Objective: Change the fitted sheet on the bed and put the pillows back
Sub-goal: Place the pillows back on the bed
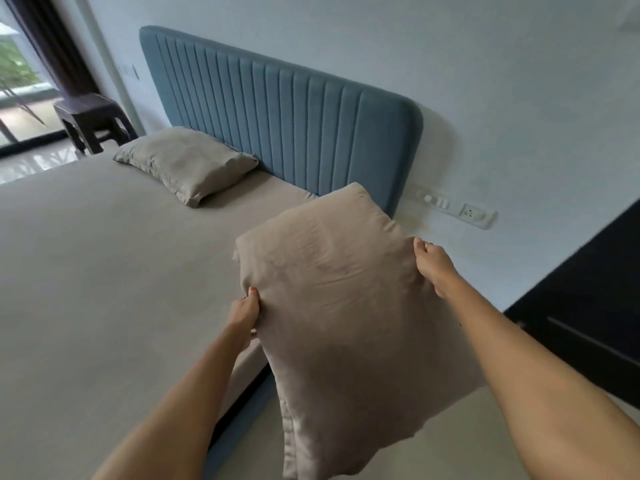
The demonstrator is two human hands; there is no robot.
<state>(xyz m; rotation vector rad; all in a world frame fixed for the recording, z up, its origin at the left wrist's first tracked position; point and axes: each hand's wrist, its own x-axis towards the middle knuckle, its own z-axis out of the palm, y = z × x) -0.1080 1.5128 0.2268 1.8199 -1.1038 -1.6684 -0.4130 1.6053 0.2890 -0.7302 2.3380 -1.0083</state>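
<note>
I hold a beige pillow (pixel 332 299) in the air over the near corner of the bed, close to the headboard. My left hand (pixel 246 313) grips its left edge, thumb on top. My right hand (pixel 434 266) grips its right edge, and a ring shows on one finger. A beige fitted sheet (pixel 104 258) lies smooth over the mattress. A second beige pillow (pixel 187 162) rests flat at the far side of the bed against the blue headboard (pixel 294 112).
A wall socket panel (pixel 453 207) sits right of the headboard. Dark furniture (pixel 588 299) stands at the right edge. A dark stool (pixel 91 121) stands beyond the bed near a glass door. The blue bed frame edge (pixel 242 420) runs below my left arm.
</note>
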